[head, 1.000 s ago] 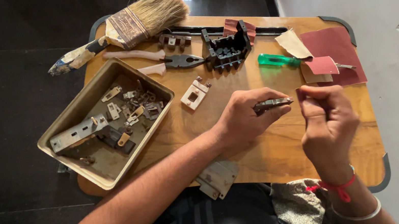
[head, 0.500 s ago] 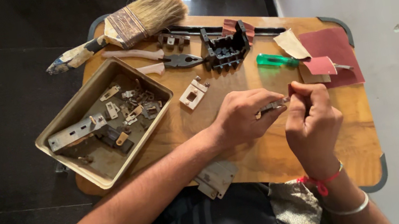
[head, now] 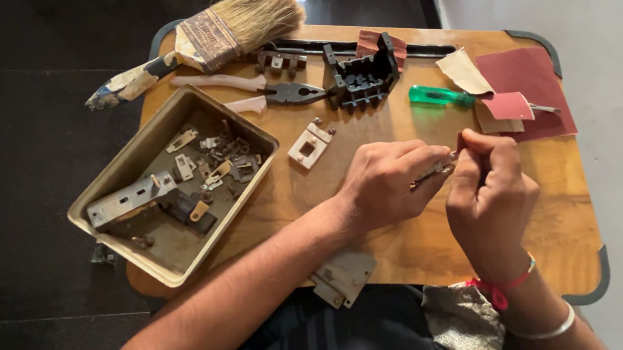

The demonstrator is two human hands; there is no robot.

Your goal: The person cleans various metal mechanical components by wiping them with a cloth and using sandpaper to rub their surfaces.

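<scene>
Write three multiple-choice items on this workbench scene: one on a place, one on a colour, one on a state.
1. Where does the paintbrush lie?
A. At the table's far edge
B. Inside the tray
C. On the person's lap

2. What colour is the screwdriver handle?
A. Yellow
B. Green
C. Black

3. What is the left hand doing?
A. Resting open and flat
B. Pinching a small metal part
C. Gripping the pliers

Key:
1 A, the brush lies beyond the metal tray, its bristles over the table's far edge.
2 B, the handle is clear green.
3 B, the small metal part sits between its fingertips, with the right hand closed beside it.
</scene>
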